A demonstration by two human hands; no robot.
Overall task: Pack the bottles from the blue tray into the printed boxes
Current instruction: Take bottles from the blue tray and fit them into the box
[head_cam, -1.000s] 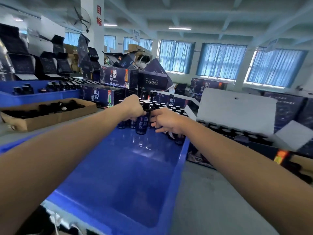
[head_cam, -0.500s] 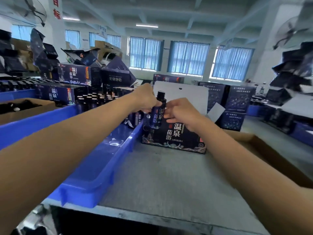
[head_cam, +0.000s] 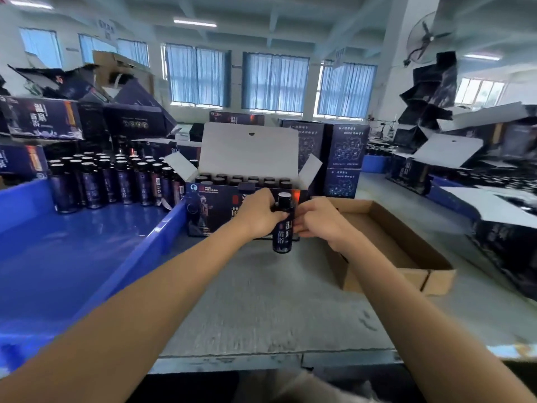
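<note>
From the head camera, a grey table (head_cam: 261, 301) carries a blue tray (head_cam: 87, 242) on the left, with a cluster of dark bottles (head_cam: 116, 181) standing upright at its far end. Just beside the tray stands an open printed box (head_cam: 209, 210), its white lid (head_cam: 250, 146) raised and rows of caps showing inside. In front of that box, the left hand (head_cam: 258, 216) and right hand (head_cam: 316, 221) both grasp one upright bottle (head_cam: 282, 228) above the table. A shallow cardboard tray (head_cam: 406, 248) lies to the right. More printed boxes are stacked around the room, under curtained windows (head_cam: 276, 80) and a wall fan (head_cam: 427, 39).
</note>
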